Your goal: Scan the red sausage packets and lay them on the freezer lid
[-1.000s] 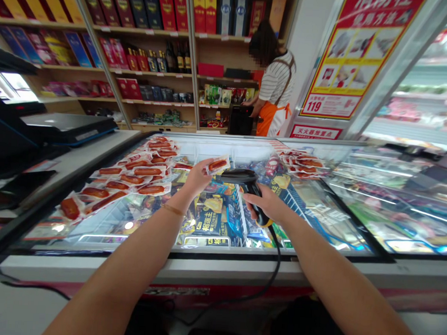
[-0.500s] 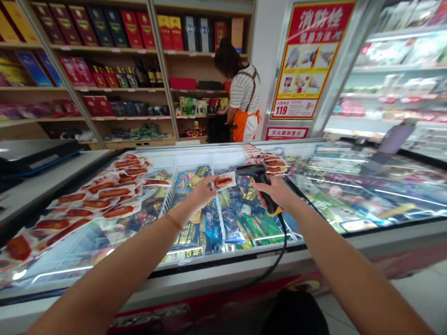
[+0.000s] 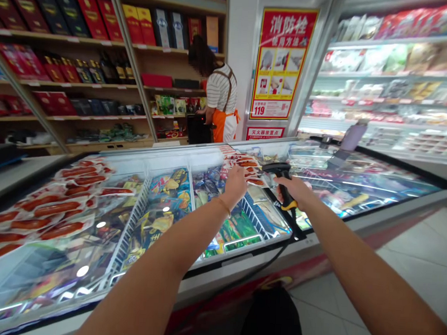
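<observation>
My left hand (image 3: 236, 182) is closed over the chest freezer's glass lid, at the near edge of a small pile of sausage packs (image 3: 248, 162). A clear-wrapped sausage pack (image 3: 255, 181) sticks out to the right of its fingers, which partly hide it. My right hand (image 3: 297, 190) is wrapped round the handle of a black and yellow barcode scanner (image 3: 277, 168). The scanner's head points left, just above that pack. Its cable hangs down over the freezer's front edge.
Many more sausage packs (image 3: 63, 195) lie on the left glass. Frozen bags fill wire baskets (image 3: 130, 222) beneath. A purple bottle (image 3: 354, 135) stands on the right part. Behind the freezer, a person in an orange apron (image 3: 220, 125) faces shelves of boxes. A refrigerated display (image 3: 386, 81) stands right.
The view has turned to the right. My left hand has carried the sausage pack from the middle of the glass to the small pile. The scanner stays in my right hand.
</observation>
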### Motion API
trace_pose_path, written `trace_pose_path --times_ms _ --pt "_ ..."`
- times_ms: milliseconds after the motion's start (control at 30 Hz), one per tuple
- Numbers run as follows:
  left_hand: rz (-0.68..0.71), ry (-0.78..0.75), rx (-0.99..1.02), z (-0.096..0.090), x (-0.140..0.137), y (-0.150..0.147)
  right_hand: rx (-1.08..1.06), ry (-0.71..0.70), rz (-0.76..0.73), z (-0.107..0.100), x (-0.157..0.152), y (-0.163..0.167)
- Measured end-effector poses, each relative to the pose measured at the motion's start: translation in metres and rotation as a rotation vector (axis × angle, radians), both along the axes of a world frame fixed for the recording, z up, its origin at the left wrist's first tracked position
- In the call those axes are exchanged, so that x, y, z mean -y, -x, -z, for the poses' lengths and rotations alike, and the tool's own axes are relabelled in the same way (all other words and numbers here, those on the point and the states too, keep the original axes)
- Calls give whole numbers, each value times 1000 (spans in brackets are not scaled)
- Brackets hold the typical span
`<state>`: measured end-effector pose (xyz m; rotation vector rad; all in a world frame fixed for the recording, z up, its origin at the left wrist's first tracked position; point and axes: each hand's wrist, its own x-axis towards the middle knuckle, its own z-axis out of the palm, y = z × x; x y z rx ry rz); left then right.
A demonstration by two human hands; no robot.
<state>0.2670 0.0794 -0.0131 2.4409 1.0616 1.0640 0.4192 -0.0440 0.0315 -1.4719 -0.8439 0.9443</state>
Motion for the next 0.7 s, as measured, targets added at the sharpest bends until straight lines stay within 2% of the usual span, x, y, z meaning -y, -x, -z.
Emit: trace_pose_path --times_ms 100,200,300,400,533,600,700 --pt "-76 -25 -53 2 0 19 12 25 -20 3 -6 12" --pt "-162 4 -97 8 -4 61 -3 39 -60 7 -15 34" --pt "-339 59 -170 8 -10 122 -40 35 -145 10 -29 63" --pt "-571 104 -283 -1 -12 194 -45 34 -201 7 -43 102" --pt "-812 68 -417 -12 -9 283 -76 9 -287 -2 -57 161" --pt "-889 17 -428 -13 -7 316 -99 7 -326 -4 -61 188" --pt "-949 -24 -383 -6 -8 349 -131 14 -376 -1 -63 220"
